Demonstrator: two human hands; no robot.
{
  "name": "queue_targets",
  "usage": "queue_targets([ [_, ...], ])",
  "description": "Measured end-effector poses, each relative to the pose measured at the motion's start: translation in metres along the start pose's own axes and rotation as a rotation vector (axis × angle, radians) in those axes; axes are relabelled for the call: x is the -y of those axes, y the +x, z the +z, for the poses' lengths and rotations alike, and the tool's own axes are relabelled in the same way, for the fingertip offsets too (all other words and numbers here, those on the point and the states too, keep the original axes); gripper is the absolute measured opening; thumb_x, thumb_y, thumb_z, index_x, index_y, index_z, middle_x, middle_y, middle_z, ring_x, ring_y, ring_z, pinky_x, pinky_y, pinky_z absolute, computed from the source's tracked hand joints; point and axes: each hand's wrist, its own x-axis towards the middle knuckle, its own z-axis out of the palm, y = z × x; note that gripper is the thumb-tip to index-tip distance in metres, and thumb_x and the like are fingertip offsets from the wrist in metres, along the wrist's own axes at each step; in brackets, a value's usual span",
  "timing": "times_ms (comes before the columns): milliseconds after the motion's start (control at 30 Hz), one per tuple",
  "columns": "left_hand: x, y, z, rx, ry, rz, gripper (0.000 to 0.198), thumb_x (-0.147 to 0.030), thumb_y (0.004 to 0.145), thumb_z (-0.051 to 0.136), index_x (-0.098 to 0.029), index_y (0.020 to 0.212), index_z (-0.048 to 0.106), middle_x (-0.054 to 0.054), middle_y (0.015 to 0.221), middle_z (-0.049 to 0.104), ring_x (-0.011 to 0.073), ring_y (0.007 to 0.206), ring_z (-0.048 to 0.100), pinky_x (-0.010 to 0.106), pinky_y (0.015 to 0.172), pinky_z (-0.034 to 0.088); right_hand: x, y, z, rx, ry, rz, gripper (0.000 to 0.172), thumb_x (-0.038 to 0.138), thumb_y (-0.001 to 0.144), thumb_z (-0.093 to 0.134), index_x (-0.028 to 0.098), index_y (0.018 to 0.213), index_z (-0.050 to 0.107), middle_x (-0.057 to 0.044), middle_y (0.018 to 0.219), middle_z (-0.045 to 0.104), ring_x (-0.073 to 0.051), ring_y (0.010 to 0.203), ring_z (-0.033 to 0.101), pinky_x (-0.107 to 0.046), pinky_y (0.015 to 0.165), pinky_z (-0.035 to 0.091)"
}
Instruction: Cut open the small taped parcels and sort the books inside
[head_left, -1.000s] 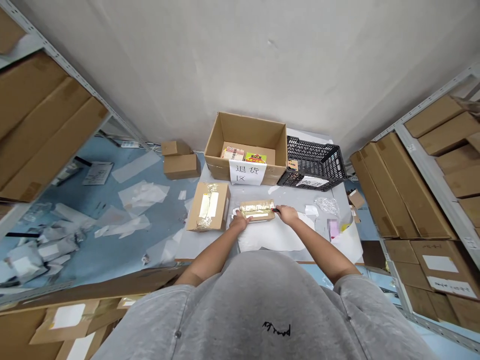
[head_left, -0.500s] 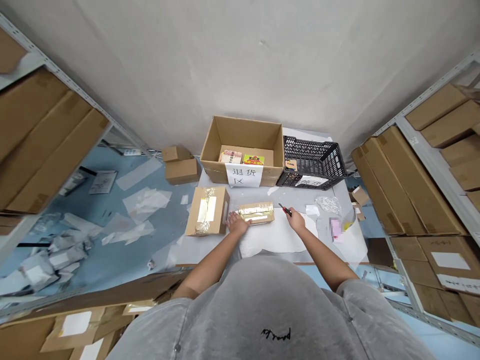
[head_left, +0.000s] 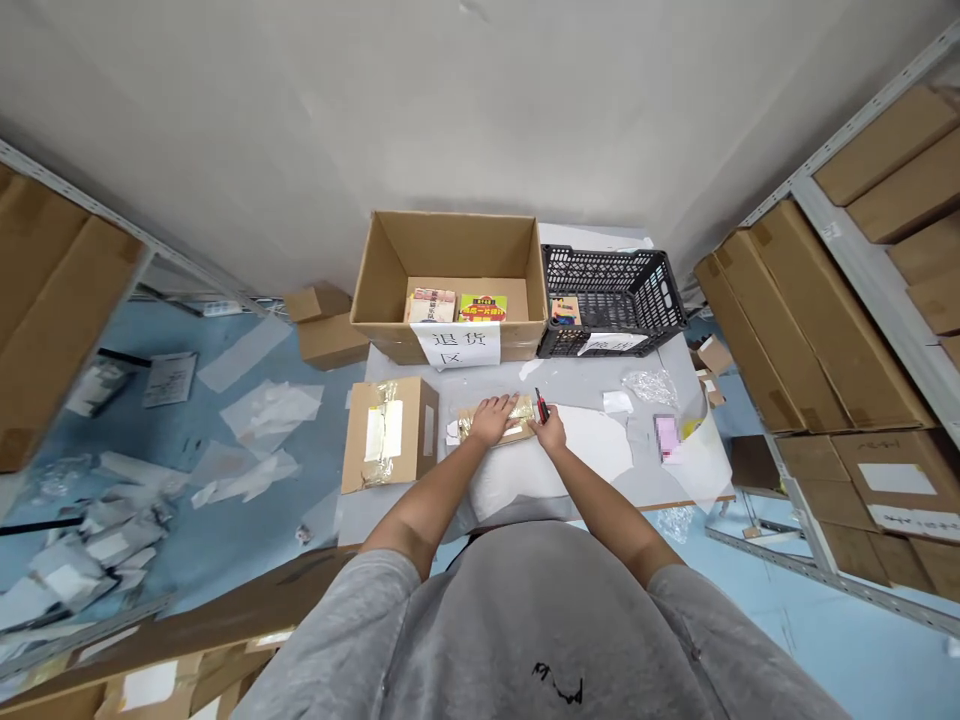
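Observation:
A small taped cardboard box lies on white padded wrapping on the table. Across its top rests my left hand, fingers stretched out and flat on the tape. My right hand is at the box's right end, closed around a red and black utility knife whose tip points away from me. Whether the right fingers touch the box I cannot tell. Left of it stands a larger taped carton with a white label.
Behind are an open carton holding packaged items and a black plastic crate with a small pack inside. Clear plastic wrap and a pink item lie at right. Shelves with cartons flank the table.
My left hand has moved from the box's left end onto its top. My right hand has brought the knife leftward to the box's right end. The view has shifted.

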Motion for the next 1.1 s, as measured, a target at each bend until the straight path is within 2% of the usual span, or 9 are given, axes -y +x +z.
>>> queue_targets([
  [133, 0.004, 0.000, 0.012, 0.014, 0.059, 0.030, 0.068, -0.047, 0.114, 0.049, -0.016, 0.174, 0.043, 0.025, 0.157, 0.062, 0.0368, 0.136, 0.062, 0.047, 0.117, 0.046, -0.005, 0.001, 0.002, 0.028, 0.029, 0.006, 0.049, 0.038, 0.081, 0.082, 0.025, 0.123, 0.060, 0.004, 0.086, 0.071, -0.023, 0.084, 0.072, -0.032, 0.080, 0.055],
  [300, 0.003, 0.000, 0.020, -0.018, 0.060, 0.049, 0.064, -0.044, 0.116, 0.043, -0.009, 0.170, 0.047, 0.027, 0.163, 0.058, 0.0381, 0.149, 0.056, 0.050, 0.126, 0.040, -0.010, -0.011, 0.005, 0.003, 0.074, -0.011, 0.044, 0.046, 0.086, 0.078, 0.026, 0.121, 0.060, 0.001, 0.092, 0.074, -0.023, 0.084, 0.073, -0.031, 0.076, 0.058],
  [400, -0.002, -0.001, 0.020, -0.039, 0.042, 0.041, 0.062, -0.040, 0.116, 0.042, -0.008, 0.169, 0.047, 0.026, 0.165, 0.057, 0.0364, 0.152, 0.053, 0.049, 0.128, 0.038, -0.011, -0.025, 0.002, -0.007, 0.208, 0.051, 0.037, 0.053, 0.097, 0.064, 0.026, 0.122, 0.057, 0.003, 0.083, 0.070, -0.018, 0.063, 0.068, -0.028, 0.060, 0.057],
  [467, -0.006, -0.002, 0.018, -0.037, 0.039, 0.044, 0.063, -0.039, 0.116, 0.040, -0.009, 0.170, 0.045, 0.025, 0.168, 0.054, 0.0356, 0.152, 0.053, 0.049, 0.126, 0.039, -0.011, -0.035, -0.003, 0.031, 0.318, 0.101, 0.036, 0.057, 0.103, 0.055, 0.026, 0.119, 0.056, 0.007, 0.073, 0.064, -0.015, 0.051, 0.063, -0.025, 0.052, 0.056],
  [567, -0.011, -0.003, 0.012, -0.014, 0.045, 0.044, 0.067, -0.044, 0.115, 0.043, -0.011, 0.174, 0.040, 0.025, 0.171, 0.050, 0.0368, 0.147, 0.055, 0.049, 0.120, 0.044, -0.009, -0.047, -0.016, 0.130, 0.398, 0.155, 0.036, 0.061, 0.104, 0.054, 0.027, 0.114, 0.054, 0.010, 0.062, 0.059, -0.014, 0.045, 0.062, -0.023, 0.049, 0.057],
  [700, -0.013, 0.000, 0.008, 0.026, 0.032, 0.020, 0.070, -0.050, 0.114, 0.047, -0.019, 0.176, 0.037, 0.022, 0.163, 0.058, 0.0371, 0.136, 0.060, 0.048, 0.112, 0.046, -0.001, -0.059, -0.024, 0.224, 0.391, 0.229, 0.035, 0.061, 0.107, 0.055, 0.026, 0.110, 0.053, 0.011, 0.054, 0.058, -0.016, 0.041, 0.064, -0.024, 0.048, 0.058],
  [800, -0.018, 0.003, 0.009, 0.030, -0.017, -0.033, 0.068, -0.047, 0.115, 0.042, -0.020, 0.177, 0.036, 0.022, 0.155, 0.061, 0.0375, 0.132, 0.060, 0.048, 0.112, 0.045, 0.005, -0.065, -0.019, 0.238, 0.401, 0.276, 0.035, 0.061, 0.111, 0.053, 0.026, 0.108, 0.051, 0.010, 0.052, 0.058, -0.017, 0.040, 0.065, -0.024, 0.047, 0.058],
  [933, -0.025, 0.002, 0.014, 0.024, -0.076, -0.059, 0.069, -0.046, 0.115, 0.039, -0.019, 0.179, 0.033, 0.024, 0.156, 0.060, 0.0402, 0.134, 0.058, 0.053, 0.115, 0.042, 0.013, -0.067, -0.007, 0.238, 0.399, 0.301, 0.031, 0.057, 0.115, 0.047, 0.027, 0.106, 0.048, 0.010, 0.050, 0.058, -0.018, 0.039, 0.066, -0.024, 0.045, 0.056],
  [1100, -0.028, 0.001, 0.013, 0.027, -0.083, -0.070, 0.069, -0.046, 0.115, 0.036, -0.018, 0.179, 0.034, 0.024, 0.154, 0.060, 0.0397, 0.132, 0.057, 0.052, 0.114, 0.042, 0.019, -0.065, 0.002, 0.185, 0.350, 0.293, 0.032, 0.058, 0.115, 0.049, 0.027, 0.107, 0.048, 0.011, 0.047, 0.054, -0.017, 0.034, 0.060, -0.022, 0.039, 0.050],
])
